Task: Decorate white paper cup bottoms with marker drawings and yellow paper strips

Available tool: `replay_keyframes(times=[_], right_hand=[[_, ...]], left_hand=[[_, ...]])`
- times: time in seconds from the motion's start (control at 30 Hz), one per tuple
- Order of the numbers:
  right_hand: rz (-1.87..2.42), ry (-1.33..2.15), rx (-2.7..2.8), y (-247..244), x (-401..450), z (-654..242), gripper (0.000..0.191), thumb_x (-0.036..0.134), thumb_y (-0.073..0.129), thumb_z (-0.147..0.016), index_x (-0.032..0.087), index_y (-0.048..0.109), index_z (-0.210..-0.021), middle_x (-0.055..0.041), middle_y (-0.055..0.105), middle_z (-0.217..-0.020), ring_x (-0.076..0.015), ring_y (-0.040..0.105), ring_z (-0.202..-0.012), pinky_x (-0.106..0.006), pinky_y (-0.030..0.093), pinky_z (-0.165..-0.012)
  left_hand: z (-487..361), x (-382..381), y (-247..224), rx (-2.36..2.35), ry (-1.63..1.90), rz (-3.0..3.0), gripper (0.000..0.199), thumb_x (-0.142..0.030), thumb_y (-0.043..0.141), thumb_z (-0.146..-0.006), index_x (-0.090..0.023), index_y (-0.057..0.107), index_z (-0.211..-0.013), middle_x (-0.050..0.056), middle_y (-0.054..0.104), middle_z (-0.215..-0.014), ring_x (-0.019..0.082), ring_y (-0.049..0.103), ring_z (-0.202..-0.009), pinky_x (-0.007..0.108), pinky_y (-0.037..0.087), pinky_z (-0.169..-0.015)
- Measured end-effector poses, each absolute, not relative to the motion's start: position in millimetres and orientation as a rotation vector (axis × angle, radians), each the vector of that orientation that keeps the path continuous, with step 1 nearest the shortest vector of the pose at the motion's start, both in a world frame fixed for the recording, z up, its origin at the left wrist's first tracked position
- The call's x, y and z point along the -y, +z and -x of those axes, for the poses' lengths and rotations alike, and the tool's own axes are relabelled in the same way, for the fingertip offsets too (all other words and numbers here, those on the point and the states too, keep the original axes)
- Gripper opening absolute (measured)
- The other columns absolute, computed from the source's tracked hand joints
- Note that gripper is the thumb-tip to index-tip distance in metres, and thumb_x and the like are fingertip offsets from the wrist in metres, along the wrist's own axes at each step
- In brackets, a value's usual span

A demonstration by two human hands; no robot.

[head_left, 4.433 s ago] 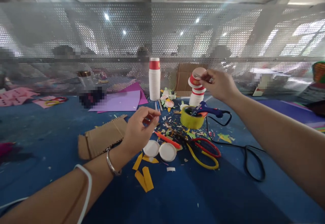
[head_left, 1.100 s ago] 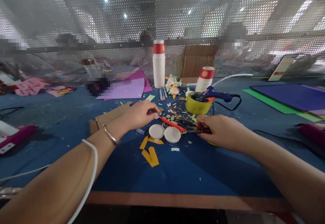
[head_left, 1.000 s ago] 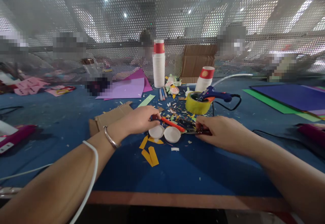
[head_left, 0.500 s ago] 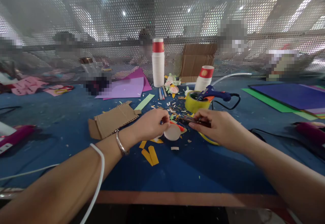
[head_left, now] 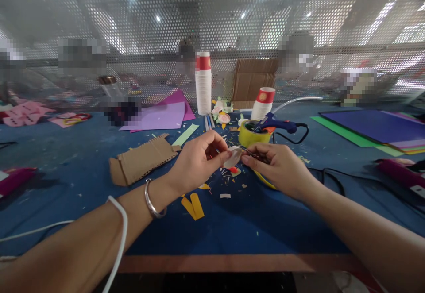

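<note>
My left hand (head_left: 199, 160) pinches a small round white paper disc (head_left: 233, 156) between thumb and fingers, tilted up off the table. In my right hand (head_left: 279, 164) is a slim dark pointed tool (head_left: 254, 153), mostly covered by the fingers; its exact kind is unclear. Its tip meets the disc's right edge or lies just beside it. Below the disc, a small orange-red and pale piece (head_left: 235, 170) rests among paper scraps. Folded yellow paper strips (head_left: 193, 206) lie nearer the front edge.
Corrugated cardboard (head_left: 146, 158) lies left. Behind my hands are yellow tape (head_left: 249, 139) with a blue glue gun (head_left: 280, 124) on it, stacked paper cups (head_left: 203, 91) and paper flowers (head_left: 223, 117). Purple sheets (head_left: 162, 116) lie back left, coloured sheets (head_left: 372, 127) right. A black cord (head_left: 352, 175) crosses the right.
The white disc has been lifted from the table by my left hand and tilted. My right hand has brought the dark tool's tip to the disc. The view has shifted slightly.
</note>
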State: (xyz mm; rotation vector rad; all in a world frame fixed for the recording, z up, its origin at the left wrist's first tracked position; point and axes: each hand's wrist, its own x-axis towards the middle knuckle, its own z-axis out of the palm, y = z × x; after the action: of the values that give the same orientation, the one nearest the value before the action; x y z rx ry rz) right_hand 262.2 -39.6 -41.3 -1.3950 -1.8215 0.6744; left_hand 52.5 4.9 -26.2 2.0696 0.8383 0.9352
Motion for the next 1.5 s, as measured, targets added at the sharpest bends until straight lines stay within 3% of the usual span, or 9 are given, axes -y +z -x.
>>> replay_keyframes(times=[0.2, 0.4, 0.63, 0.97, 1.2, 1.33, 1.5], right_hand=[[1.397, 0.533, 1.744, -41.8, 38.8, -263.2, 0.025, 0.043, 0.061, -0.089, 0.019, 0.065, -0.086, -0.0002, 0.063, -0.071, -0.0148, 0.054, -0.063, -0.026, 0.041, -0.058], [1.355, 0.457, 1.676, -41.8, 40.2, -263.1, 0.015, 0.034, 0.061, -0.087, 0.02, 0.062, -0.089, -0.0001, 0.063, -0.073, -0.0137, 0.054, -0.062, -0.025, 0.042, -0.058], [1.308, 0.373, 1.668, -39.0, 43.8, -260.6, 0.008, 0.027, 0.06, -0.084, 0.02, 0.06, -0.082, 0.0022, 0.057, -0.066, -0.0117, 0.05, -0.058, -0.024, 0.04, -0.055], [1.277, 0.403, 1.774, -39.9, 52.8, -255.4, 0.003, 0.022, 0.059, -0.082, 0.021, 0.061, -0.084, 0.0005, 0.064, -0.072, -0.0132, 0.056, -0.064, -0.024, 0.044, -0.06], [1.241, 0.517, 1.713, -38.4, 49.6, -259.2, 0.025, 0.042, 0.065, -0.087, 0.02, 0.062, -0.097, -0.0009, 0.063, -0.077, -0.0135, 0.054, -0.066, -0.025, 0.042, -0.058], [1.259, 0.616, 1.739, -36.5, 48.7, -261.5, 0.036, 0.054, 0.057, -0.092, 0.02, 0.063, -0.101, -0.0008, 0.061, -0.077, -0.0123, 0.05, -0.062, -0.025, 0.038, -0.053], [1.312, 0.596, 1.774, -36.8, 50.2, -261.0, 0.037, 0.056, 0.057, -0.092, 0.021, 0.064, -0.098, 0.0017, 0.057, -0.07, -0.0107, 0.045, -0.056, -0.025, 0.034, -0.05]], left_hand=[[-52.2, -5.1, -27.1, -0.719, 0.793, -1.824, 0.035, -0.03, 0.064, -0.09, -0.018, 0.056, -0.122, 0.004, 0.068, -0.092, 0.017, 0.072, -0.077, 0.031, 0.058, -0.072], [-52.9, -4.1, -27.6, -0.614, 0.736, -1.762, 0.02, -0.02, 0.068, -0.084, -0.016, 0.061, -0.102, 0.005, 0.069, -0.095, 0.016, 0.069, -0.086, 0.031, 0.055, -0.081], [-53.6, -1.3, -19.6, -0.563, 0.567, -1.673, 0.031, -0.025, 0.075, -0.079, -0.018, 0.061, -0.107, 0.005, 0.068, -0.098, 0.016, 0.064, -0.088, 0.031, 0.052, -0.08], [-53.5, -0.6, -18.6, -0.519, 0.471, -1.63, 0.019, -0.029, 0.07, -0.086, -0.019, 0.058, -0.096, 0.002, 0.065, -0.092, 0.014, 0.063, -0.085, 0.031, 0.051, -0.08], [-50.6, -10.1, -25.4, -0.597, 0.688, -1.713, 0.048, -0.021, 0.078, -0.075, -0.02, 0.053, -0.116, 0.009, 0.061, -0.113, 0.021, 0.062, -0.103, 0.036, 0.056, -0.085], [-46.1, -17.2, -25.1, -0.695, 0.786, -1.791, 0.051, -0.021, 0.077, -0.076, -0.02, 0.053, -0.121, 0.009, 0.062, -0.111, 0.021, 0.063, -0.103, 0.038, 0.056, -0.087], [-44.0, -18.7, -24.1, -0.656, 0.878, -1.849, 0.047, -0.024, 0.076, -0.078, -0.019, 0.054, -0.12, 0.01, 0.061, -0.112, 0.023, 0.061, -0.109, 0.039, 0.056, -0.089]])
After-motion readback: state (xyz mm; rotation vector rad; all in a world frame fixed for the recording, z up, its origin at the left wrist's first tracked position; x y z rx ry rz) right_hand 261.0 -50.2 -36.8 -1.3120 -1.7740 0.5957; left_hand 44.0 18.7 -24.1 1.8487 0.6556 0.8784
